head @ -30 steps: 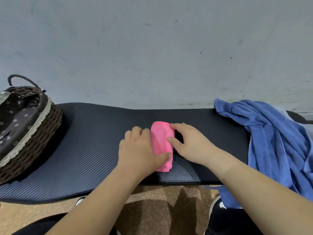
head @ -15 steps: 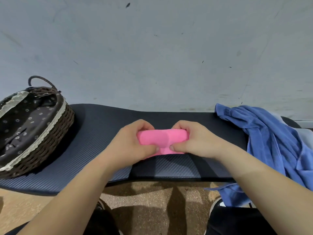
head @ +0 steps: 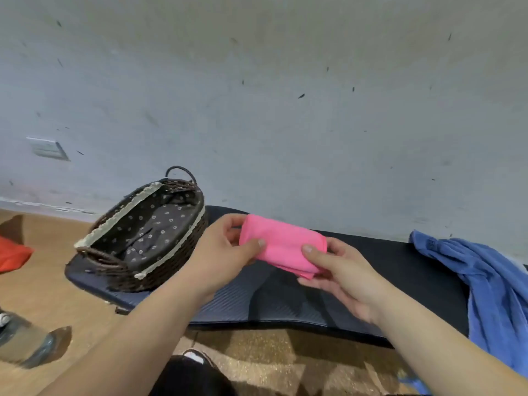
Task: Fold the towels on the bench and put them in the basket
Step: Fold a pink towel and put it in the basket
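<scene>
The pink towel (head: 281, 247), folded, was pinched between my left hand (head: 225, 252) and right hand (head: 340, 267), up off the bench (head: 357, 295), basket (head: 143, 235) at its left end.

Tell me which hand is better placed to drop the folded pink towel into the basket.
Left. The left hand pinches the pink towel at its end nearest the basket; the right hand holds the far end.

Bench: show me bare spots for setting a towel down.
Bare bench runs from the right hand, which holds the pink towel with the left hand, to the blue towel. The basket fills the left end, only liner showing inside. The blue towel crowds the right.
</scene>
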Demonstrator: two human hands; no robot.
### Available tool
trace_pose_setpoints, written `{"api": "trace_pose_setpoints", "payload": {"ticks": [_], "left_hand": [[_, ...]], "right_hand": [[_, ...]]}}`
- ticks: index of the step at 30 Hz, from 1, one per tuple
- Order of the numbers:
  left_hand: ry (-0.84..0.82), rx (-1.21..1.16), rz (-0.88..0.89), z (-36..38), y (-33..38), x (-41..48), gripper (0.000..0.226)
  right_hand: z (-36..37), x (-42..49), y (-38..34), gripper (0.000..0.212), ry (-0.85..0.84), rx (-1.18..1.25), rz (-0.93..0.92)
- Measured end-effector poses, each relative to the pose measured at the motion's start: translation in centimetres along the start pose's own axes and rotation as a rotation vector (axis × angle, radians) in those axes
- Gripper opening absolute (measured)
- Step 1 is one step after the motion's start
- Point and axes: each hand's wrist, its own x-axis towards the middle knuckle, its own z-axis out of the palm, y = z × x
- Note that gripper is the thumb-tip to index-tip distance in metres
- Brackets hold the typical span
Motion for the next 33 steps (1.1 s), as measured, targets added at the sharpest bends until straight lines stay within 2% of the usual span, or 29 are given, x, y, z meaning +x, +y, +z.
{"api": "trace_pose_setpoints", "payload": {"ticks": [2, 5, 9, 11, 13, 16, 20, 22, 25, 27, 29, 31, 33], "left_hand": [[0.048, 0.018, 0.012, -3.4, 1.2, 0.1, 0.039], [0.142, 0.047, 0.025, -8.4, 2.7, 0.7, 0.040], [0.363, 0.242, 0.047, -14.5, 3.2, 2.5, 0.043], [0.459, 0.353, 0.056, -16.9, 2.9, 3.8, 0.047], [0.509, 0.440, 0.035, -18.8, 2.2, 5.5, 0.048], [0.506, 0.503, -0.006, -20.2, 0.7, 8.7, 0.049], [0.477, 0.440, -0.026, -20.9, -1.3, 13.6, 0.052], [0.448, 0.361, -0.101, -21.2, -2.5, 15.8, 0.053], [0.399, 0.277, -0.251, -21.2, -4.9, 18.3, 0.042], [0.397, 0.389, -0.308, -20.8, -6.2, 19.3, 0.036], [0.365, 0.649, -0.348, -20.6, -7.0, 19.9, 0.030], [0.371, 0.851, -0.346, -20.3, -7.7, 20.5, 0.028], [0.404, 0.954, -0.316, -19.9, -8.1, 20.8, 0.027]], "right_hand": [[3.3, 1.2, -1.0, 0.033, -0.062, -0.004, 0.023], [8.8, 3.7, -2.8, 0.028, -0.101, -0.189, 0.014], [15.4, 7.3, -3.8, 0.035, -0.050, -0.489, -0.028], [17.8, 8.9, -3.8, 0.048, -0.025, -0.541, -0.027], [19.5, 10.2, -3.9, 0.049, -0.044, -0.557, -0.026], [20.5, 11.9, -3.6, 0.044, -0.097, -0.570, -0.006], [20.1, 13.5, -3.7, 0.036, -0.108, -0.598, -0.003], [19.5, 14.4, -4.0, 0.031, -0.090, -0.602, -0.010], [18.8, 15.5, -3.9, 0.032, -0.077, -0.587, 0.012], [18.6, 16.2, -3.6, 0.034, -0.092, -0.575, 0.028], [18.6, 16.9, -3.2, 0.033, -0.112, -0.570, 0.034], [18.7, 17.3, -2.9, 0.029, -0.126, -0.572, 0.032], [18.7, 17.6, -2.7, 0.024, -0.136, -0.581, 0.031]]}}
